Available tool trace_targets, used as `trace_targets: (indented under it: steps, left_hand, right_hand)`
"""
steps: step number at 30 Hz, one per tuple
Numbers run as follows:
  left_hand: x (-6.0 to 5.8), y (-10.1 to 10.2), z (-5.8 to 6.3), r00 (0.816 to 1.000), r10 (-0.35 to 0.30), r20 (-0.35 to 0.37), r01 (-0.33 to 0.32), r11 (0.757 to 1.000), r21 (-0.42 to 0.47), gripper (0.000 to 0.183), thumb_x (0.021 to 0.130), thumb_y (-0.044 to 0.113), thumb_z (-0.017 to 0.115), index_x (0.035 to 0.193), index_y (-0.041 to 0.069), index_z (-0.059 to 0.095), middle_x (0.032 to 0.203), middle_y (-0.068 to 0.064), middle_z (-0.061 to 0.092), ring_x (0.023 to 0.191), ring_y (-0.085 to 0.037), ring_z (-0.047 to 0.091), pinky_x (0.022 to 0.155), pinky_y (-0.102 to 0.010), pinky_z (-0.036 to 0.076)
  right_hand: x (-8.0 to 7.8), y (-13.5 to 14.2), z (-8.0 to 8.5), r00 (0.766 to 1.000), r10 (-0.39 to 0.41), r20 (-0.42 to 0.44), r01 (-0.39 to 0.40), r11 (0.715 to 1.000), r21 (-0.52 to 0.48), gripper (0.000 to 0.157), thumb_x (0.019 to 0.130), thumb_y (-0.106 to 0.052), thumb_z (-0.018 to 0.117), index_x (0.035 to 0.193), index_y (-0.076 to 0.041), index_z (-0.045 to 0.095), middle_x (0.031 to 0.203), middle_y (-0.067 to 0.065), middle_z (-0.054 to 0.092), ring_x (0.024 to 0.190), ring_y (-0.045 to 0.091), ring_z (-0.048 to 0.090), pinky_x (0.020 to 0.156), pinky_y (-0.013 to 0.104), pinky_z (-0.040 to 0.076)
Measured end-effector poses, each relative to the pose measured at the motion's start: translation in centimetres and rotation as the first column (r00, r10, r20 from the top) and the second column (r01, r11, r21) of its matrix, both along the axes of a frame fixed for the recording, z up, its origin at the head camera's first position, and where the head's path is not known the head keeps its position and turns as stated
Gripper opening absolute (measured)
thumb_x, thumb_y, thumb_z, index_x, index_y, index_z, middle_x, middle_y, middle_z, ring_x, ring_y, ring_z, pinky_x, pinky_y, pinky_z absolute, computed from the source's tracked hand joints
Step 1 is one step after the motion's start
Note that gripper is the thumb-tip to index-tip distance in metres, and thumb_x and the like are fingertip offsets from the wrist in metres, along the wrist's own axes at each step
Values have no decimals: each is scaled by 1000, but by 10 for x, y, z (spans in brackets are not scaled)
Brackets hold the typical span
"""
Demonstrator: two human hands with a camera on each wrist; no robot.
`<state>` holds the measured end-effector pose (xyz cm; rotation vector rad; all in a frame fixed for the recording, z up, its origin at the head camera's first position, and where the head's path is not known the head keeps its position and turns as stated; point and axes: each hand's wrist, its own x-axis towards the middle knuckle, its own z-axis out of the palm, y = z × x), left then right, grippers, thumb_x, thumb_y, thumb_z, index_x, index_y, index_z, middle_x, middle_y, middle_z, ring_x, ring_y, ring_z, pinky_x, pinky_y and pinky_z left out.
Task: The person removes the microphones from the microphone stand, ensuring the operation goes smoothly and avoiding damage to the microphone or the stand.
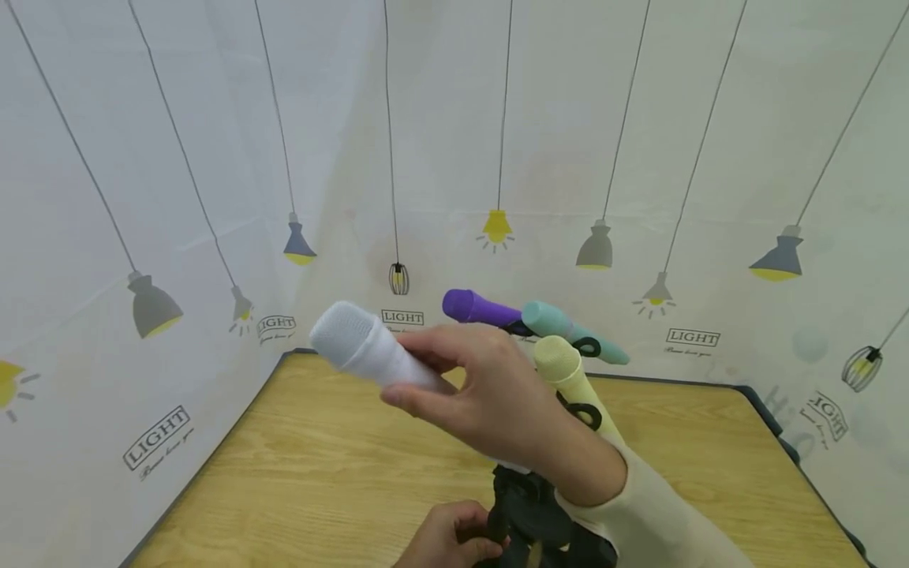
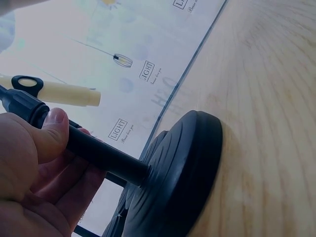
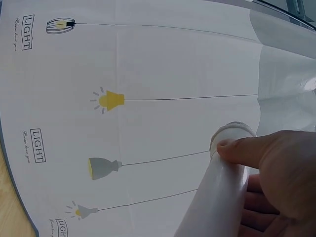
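My right hand point(image 1: 497, 386) grips a white microphone point(image 1: 369, 347) by its body, its mesh head pointing up to the left. In the right wrist view, the thumb lies along the white microphone point(image 3: 217, 192) just below its head. Low in the head view, my left hand point(image 1: 447, 536) is at a black microphone stand point(image 1: 525, 513). Seen from the left wrist, thumb and fingers wrap round the stand's pole point(image 2: 108, 155), above its round base point(image 2: 182, 173) on the table. A pale yellow microphone point(image 1: 568, 375) sits in a black clip behind my right wrist.
Beyond my right hand, a purple microphone point(image 1: 476, 306) and a teal microphone point(image 1: 568, 327) rest in black clips. The wooden table point(image 1: 319, 442) has a dark edge. A white backdrop point(image 1: 454, 142) printed with hanging lamps stands around it.
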<state>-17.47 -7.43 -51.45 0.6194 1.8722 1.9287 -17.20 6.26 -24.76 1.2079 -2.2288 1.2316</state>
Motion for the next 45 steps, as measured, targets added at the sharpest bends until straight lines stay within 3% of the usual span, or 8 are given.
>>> trace_targets:
  steps: [6, 17, 21, 25, 31, 37, 45]
  left_hand:
    - [-2, -1, -2, 998, -17, -53, 16, 1000, -11, 23, 99, 9, 77, 108, -13, 72, 109, -30, 77, 93, -1, 74, 85, -17, 58]
    - [-2, 1, -1, 1000, 3, -28, -3, 1000, -9, 20, 99, 5, 76, 107, -14, 72, 110, -38, 74, 91, -1, 74, 83, -16, 56]
    - [-5, 0, -6, 1000, -3, -30, 2, 1000, -14, 21, 99, 8, 77, 108, -11, 74, 109, -25, 79, 92, -3, 75, 82, -18, 58]
    - [-10, -4, -12, 998, -24, -51, 20, 997, -81, 22, 100, 15, 78, 111, -4, 76, 107, -4, 83, 95, -4, 75, 84, -22, 60]
    - [-6, -2, -5, 1000, 21, 3, -21, 996, -88, 16, 97, 12, 80, 107, 0, 78, 102, -2, 83, 91, -8, 74, 81, -22, 59]
    - [-3, 0, 2, 998, 50, 24, -47, 993, -108, 13, 97, 9, 79, 107, 1, 79, 102, -3, 82, 89, -9, 72, 79, -19, 57]
    - [-3, 1, 0, 997, 48, 55, -42, 995, -95, 12, 98, 8, 79, 107, 1, 79, 104, -11, 81, 88, -11, 71, 78, -19, 57]
  right_hand:
    - [4, 7, -5, 996, -21, -89, 25, 999, 45, 34, 91, -19, 89, 123, -10, 79, 112, -1, 82, 95, 6, 73, 81, 23, 62]
    - [6, 39, -28, 984, -137, -116, 149, 983, 109, 31, 93, -21, 88, 121, -13, 80, 109, -4, 81, 86, 5, 66, 69, 22, 56]
    - [8, 54, -38, 977, -194, -85, 203, 973, 108, 36, 90, -19, 90, 124, -13, 79, 109, -4, 81, 90, 6, 70, 73, 23, 60]
    - [11, 69, -48, 969, -244, -28, 246, 961, 123, 39, 89, -20, 91, 126, -16, 78, 113, -5, 80, 93, 7, 70, 74, 24, 62]
    - [18, 95, -68, 942, -337, -8, 334, 931, 149, 36, 89, -23, 91, 123, -21, 79, 112, -9, 79, 92, 4, 68, 72, 25, 59]
    - [22, 123, -94, 892, -450, 37, 436, 880, 187, 38, 89, -26, 91, 124, -17, 79, 114, -5, 80, 93, 5, 70, 70, 24, 58]
    - [27, 161, -137, 842, -516, 159, 454, 837, 306, 39, 89, -26, 91, 122, -9, 79, 104, -7, 78, 84, -4, 65, 70, 22, 59]
